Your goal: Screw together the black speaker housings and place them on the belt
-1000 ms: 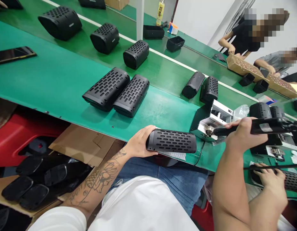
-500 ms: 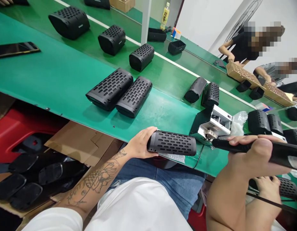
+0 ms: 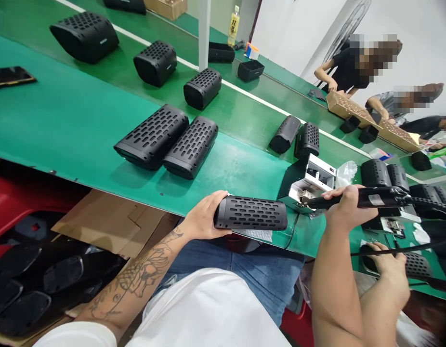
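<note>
My left hand (image 3: 207,215) is wrapped around the left end of a black perforated speaker housing (image 3: 255,212), which lies on its side at the bench's front edge over a strip of bubble wrap (image 3: 257,235). In my right hand (image 3: 346,207) is a black electric screwdriver (image 3: 380,196), held level with its cable trailing off to the right. Its tip reaches the front of a silver-and-black screw feeder (image 3: 311,180); whether it touches a screw there I cannot tell. Beyond my left hand, two similar housings (image 3: 152,136) (image 3: 192,147) stand side by side.
More housings (image 3: 156,62) line the green bench (image 3: 71,125). A phone (image 3: 11,76) lies at left. A co-worker's hand (image 3: 385,260) rests on another housing at right, near a second feeder (image 3: 392,224). Below left sits a cardboard box (image 3: 111,224). People work across the bench.
The view has shifted, so the bench things appear further left. My right hand and screwdriver remain at the feeder, the arm now more upright. My left hand keeps its hold on the housing.
</note>
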Available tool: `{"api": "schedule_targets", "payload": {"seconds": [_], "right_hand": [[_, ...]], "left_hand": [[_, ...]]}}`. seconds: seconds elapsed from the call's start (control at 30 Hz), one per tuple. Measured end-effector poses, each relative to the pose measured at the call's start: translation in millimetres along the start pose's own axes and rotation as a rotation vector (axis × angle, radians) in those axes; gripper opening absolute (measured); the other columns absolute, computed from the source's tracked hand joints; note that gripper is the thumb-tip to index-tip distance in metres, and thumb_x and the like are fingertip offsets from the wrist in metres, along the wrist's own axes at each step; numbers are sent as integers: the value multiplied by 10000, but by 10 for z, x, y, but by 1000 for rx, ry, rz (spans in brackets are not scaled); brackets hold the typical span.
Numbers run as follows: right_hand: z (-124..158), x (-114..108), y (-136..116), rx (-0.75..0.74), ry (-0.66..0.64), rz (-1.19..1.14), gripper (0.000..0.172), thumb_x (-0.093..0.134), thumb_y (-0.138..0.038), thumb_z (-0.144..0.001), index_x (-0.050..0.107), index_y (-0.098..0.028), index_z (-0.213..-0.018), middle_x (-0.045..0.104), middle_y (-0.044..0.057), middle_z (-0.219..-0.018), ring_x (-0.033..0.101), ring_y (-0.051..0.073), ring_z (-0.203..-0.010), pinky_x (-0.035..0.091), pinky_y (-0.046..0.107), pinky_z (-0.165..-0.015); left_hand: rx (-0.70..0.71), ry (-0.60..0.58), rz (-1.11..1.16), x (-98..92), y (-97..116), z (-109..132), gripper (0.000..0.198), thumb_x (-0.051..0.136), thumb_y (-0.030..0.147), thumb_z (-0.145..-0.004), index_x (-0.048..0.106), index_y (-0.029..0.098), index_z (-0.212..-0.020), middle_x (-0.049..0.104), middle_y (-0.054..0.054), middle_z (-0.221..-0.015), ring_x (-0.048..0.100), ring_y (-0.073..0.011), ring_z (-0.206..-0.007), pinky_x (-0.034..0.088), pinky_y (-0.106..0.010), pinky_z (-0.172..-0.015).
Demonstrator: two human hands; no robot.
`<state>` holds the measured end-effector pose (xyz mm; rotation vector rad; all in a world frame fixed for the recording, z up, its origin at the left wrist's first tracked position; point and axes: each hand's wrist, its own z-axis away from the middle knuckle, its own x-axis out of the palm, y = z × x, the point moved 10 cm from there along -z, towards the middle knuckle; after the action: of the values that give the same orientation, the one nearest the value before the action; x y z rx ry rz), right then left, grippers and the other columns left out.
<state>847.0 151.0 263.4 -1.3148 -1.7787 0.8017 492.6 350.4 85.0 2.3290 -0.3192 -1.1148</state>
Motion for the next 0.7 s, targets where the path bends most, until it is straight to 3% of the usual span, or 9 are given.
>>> {"api": "schedule_targets", "payload": {"seconds": [0.17,0.23,0.33,0.4,0.47,0.6,0.7], "right_hand": [[262,43,-431,1,-41,-57,324,748,-399,-719,506,-200,-800,551,-38,-575,529,167,-451,532,360,-488],[491,162,-747,-57,-207,-160,407,804,-453,-778,491,-198,-834,575,-46,-599,519,162,-451,543,372,-494],[1074,507,-1100,25,-630,-319,493,861,-537,-913,501,-200,-898,625,-48,-660,580,197,-478,584,420,-519],[1440,664,-1156,185,-741,-376,345,803,-503,-997,589,-233,-986,624,-45,-713,621,181,-543,621,432,-613],[1741,880,-1216,253,-852,-434,219,752,-443,-1046,642,-256,-1076,648,-38,-770,669,156,-623,660,424,-713],[1990,1322,-1285,135,-1002,-491,192,727,-367,-1076,612,-213,-1063,673,-43,-786,709,103,-662,695,321,-746],[2044,1512,-1217,56,-1050,-483,183,700,-330,-1093,591,-191,-1046,661,-48,-770,702,80,-640,703,277,-739]], "left_hand": [[15,-3,-8,4,12,13,1287,913,728,-931,211,211,-1878,552,-256,-1745,620,-458,-1622,597,-652,-1327],[20,-16,9,8,13,16,1295,903,757,-933,207,214,-1880,548,-253,-1751,602,-451,-1641,572,-643,-1357],[5,-44,39,25,3,11,1292,891,769,-938,202,217,-1882,529,-252,-1772,585,-437,-1662,539,-620,-1393],[-4,-42,54,28,5,1,1274,884,756,-945,212,208,-1879,530,-259,-1769,587,-436,-1661,540,-612,-1387],[-13,-37,75,36,13,-9,1258,885,743,-939,240,194,-1870,540,-266,-1760,594,-437,-1656,540,-606,-1382],[-82,-52,126,76,-12,-17,1235,902,693,-893,305,188,-1848,552,-259,-1756,612,-434,-1637,534,-606,-1379],[-96,-46,132,68,-1,-26,1221,892,699,-903,319,183,-1850,559,-259,-1749,618,-444,-1624,539,-625,-1364]]}}
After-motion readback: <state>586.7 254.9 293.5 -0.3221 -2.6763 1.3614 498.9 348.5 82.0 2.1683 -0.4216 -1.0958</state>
